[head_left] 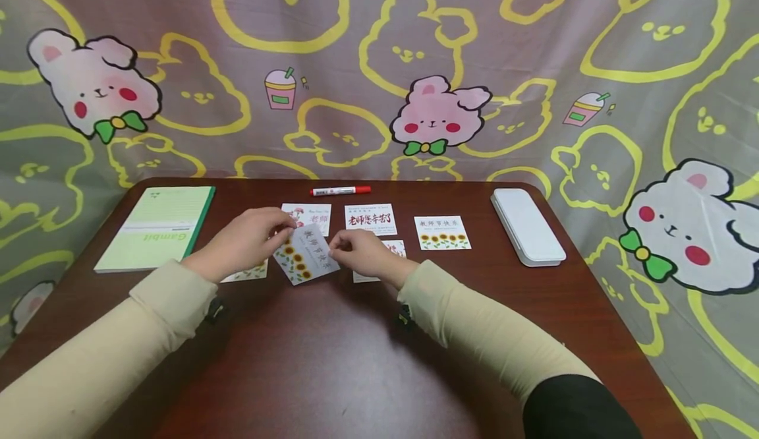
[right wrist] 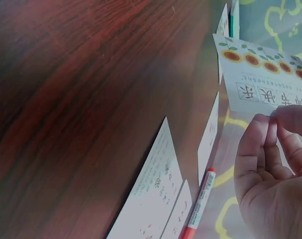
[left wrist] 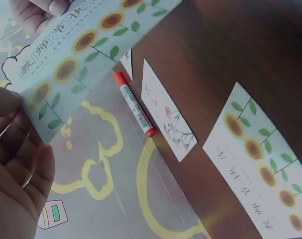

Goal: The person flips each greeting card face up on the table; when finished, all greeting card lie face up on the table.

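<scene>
A white sunflower card (head_left: 306, 254) printed with Chinese characters is held up, tilted, between both hands. My left hand (head_left: 249, 241) pinches one end of it, and the thumb and curled fingers (left wrist: 39, 174) show at its corner in the left wrist view. At the other end, my right hand (head_left: 369, 253) pinches the edge between thumb and fingertips, seen closely in the right wrist view. Another sunflower card (head_left: 253, 273) lies partly hidden under my left hand. Beneath my right hand, a card with pink print (head_left: 396, 248) is mostly covered.
On the brown table (head_left: 332, 373) lie a flower card (head_left: 314, 218), a card with red characters (head_left: 370, 220) and a sunflower card (head_left: 442, 233). Behind them is a red-capped marker (head_left: 340, 190). A green notebook (head_left: 157, 228) lies left, a white case (head_left: 528, 227) right.
</scene>
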`<move>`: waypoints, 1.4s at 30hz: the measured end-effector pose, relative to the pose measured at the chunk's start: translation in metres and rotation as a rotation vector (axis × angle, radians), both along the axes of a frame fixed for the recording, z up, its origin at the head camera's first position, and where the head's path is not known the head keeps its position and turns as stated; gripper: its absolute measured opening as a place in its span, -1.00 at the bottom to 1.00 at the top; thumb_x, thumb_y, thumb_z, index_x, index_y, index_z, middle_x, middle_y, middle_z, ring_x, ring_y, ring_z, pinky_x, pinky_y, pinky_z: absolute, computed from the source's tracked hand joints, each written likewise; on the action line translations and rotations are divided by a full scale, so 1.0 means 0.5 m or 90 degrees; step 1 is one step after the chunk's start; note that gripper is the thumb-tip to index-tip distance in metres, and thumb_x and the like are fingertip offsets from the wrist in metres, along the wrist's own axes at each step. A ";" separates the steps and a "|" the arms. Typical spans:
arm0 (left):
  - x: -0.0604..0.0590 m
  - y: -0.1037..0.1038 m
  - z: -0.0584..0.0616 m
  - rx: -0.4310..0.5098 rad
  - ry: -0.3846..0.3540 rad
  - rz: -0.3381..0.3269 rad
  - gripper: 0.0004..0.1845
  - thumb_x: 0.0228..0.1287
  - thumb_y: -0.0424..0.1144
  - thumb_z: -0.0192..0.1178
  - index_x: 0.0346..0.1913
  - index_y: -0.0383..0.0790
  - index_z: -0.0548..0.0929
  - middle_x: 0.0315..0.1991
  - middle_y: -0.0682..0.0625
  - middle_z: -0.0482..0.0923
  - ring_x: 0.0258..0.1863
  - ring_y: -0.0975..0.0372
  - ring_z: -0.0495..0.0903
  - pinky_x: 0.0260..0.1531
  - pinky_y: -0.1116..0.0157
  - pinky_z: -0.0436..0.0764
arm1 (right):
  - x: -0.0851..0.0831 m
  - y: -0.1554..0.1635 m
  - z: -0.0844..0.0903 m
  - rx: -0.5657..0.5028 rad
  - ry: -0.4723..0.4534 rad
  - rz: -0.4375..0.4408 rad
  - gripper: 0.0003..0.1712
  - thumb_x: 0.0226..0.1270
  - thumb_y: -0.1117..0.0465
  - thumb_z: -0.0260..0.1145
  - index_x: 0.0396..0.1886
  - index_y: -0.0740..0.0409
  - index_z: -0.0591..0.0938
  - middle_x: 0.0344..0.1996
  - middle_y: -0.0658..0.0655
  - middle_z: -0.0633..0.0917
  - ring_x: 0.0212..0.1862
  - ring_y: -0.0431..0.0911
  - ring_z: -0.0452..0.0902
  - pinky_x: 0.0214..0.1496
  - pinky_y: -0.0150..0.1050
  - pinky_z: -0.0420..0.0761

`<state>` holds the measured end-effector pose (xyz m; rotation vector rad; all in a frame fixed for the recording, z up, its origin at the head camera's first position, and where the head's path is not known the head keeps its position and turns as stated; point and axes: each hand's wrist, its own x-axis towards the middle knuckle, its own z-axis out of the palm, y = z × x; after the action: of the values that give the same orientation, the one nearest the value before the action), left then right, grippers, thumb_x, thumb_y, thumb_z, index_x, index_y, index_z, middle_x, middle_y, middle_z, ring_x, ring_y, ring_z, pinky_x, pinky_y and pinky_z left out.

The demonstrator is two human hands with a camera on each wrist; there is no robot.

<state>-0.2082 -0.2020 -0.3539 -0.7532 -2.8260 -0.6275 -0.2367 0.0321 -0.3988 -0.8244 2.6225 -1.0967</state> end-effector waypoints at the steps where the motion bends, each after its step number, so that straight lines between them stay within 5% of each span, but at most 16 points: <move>1: -0.001 0.002 0.004 -0.014 -0.003 -0.004 -0.84 0.32 -0.30 0.21 -0.11 -0.27 0.68 -0.20 -0.05 0.65 -0.34 0.18 0.53 -0.28 0.14 0.56 | 0.000 -0.001 0.000 0.005 0.006 -0.001 -0.93 0.31 0.21 0.28 -0.32 0.08 0.66 -0.43 -0.07 0.65 -0.34 -0.25 0.49 -0.21 -0.37 0.47; 6: -0.004 0.004 0.004 -0.033 -0.011 -0.016 -0.88 0.32 -0.33 0.19 -0.16 -0.28 0.67 -0.26 -0.04 0.63 -0.37 0.19 0.52 -0.31 0.17 0.55 | -0.002 -0.003 0.001 0.016 0.016 0.000 -0.93 0.29 0.20 0.29 -0.33 0.07 0.67 -0.42 -0.07 0.66 -0.32 -0.24 0.50 -0.20 -0.37 0.47; 10: -0.007 -0.010 -0.006 0.013 -0.014 -0.008 -0.89 0.38 -0.35 0.13 -0.19 -0.30 0.64 -0.32 -0.04 0.59 -0.41 0.20 0.50 -0.36 0.17 0.51 | -0.009 0.001 -0.002 -0.001 -0.015 -0.027 -0.89 0.25 0.18 0.33 -0.29 0.10 0.68 -0.41 -0.05 0.66 -0.31 -0.23 0.50 -0.23 -0.36 0.48; 18: 0.000 -0.054 -0.020 0.167 -0.115 0.130 -0.76 0.50 -0.20 -0.02 -0.05 -0.30 0.54 -0.33 -0.12 0.57 -0.65 0.15 0.31 -0.45 0.17 0.37 | -0.021 -0.003 -0.030 -0.327 -0.317 -0.161 -0.73 0.26 0.38 0.29 -0.07 0.40 0.54 -0.17 0.31 0.65 -0.06 0.17 0.62 -0.01 -0.05 0.62; 21: 0.004 -0.055 -0.027 0.202 -0.144 0.150 -0.73 0.50 -0.17 -0.03 -0.03 -0.32 0.53 -0.31 -0.15 0.55 -0.59 0.14 0.35 -0.44 0.18 0.39 | -0.016 -0.011 -0.036 -0.373 -0.356 -0.162 -0.79 0.30 0.43 0.24 -0.10 0.45 0.53 -0.20 0.35 0.67 -0.04 0.22 0.62 0.03 0.00 0.59; 29: 0.004 -0.045 -0.064 0.245 -0.191 0.218 -0.73 0.48 -0.18 -0.03 -0.04 -0.34 0.53 -0.29 -0.16 0.53 -0.50 0.13 0.39 -0.48 0.22 0.41 | -0.012 -0.019 -0.038 -0.393 -0.375 -0.176 -0.90 0.35 0.45 0.17 -0.19 0.44 0.53 -0.45 0.13 0.61 -0.36 -0.11 0.61 0.00 -0.01 0.61; 36: 0.003 -0.032 -0.106 0.297 -0.220 0.256 -0.75 0.46 -0.27 -0.03 -0.05 -0.42 0.53 -0.27 -0.18 0.49 -0.39 0.14 0.47 -0.43 0.29 0.50 | -0.001 -0.024 -0.054 -0.291 -0.254 -0.206 -0.82 0.25 0.38 0.28 -0.17 0.36 0.55 -0.38 0.14 0.63 -0.39 -0.06 0.61 -0.27 -0.17 0.66; 42: 0.002 -0.022 -0.118 0.328 -0.239 0.261 -0.73 0.46 -0.28 -0.04 -0.01 -0.46 0.50 -0.20 -0.22 0.48 -0.29 0.07 0.51 -0.35 0.27 0.55 | 0.002 -0.027 -0.057 -0.323 -0.269 -0.251 -0.86 0.23 0.41 0.28 -0.22 0.38 0.57 -0.42 0.11 0.61 -0.38 -0.04 0.62 -0.26 -0.21 0.67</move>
<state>-0.2072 -0.2131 -0.4131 0.0393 -2.7818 -1.4513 -0.2359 0.0187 -0.4275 -0.0985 2.2161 -1.8485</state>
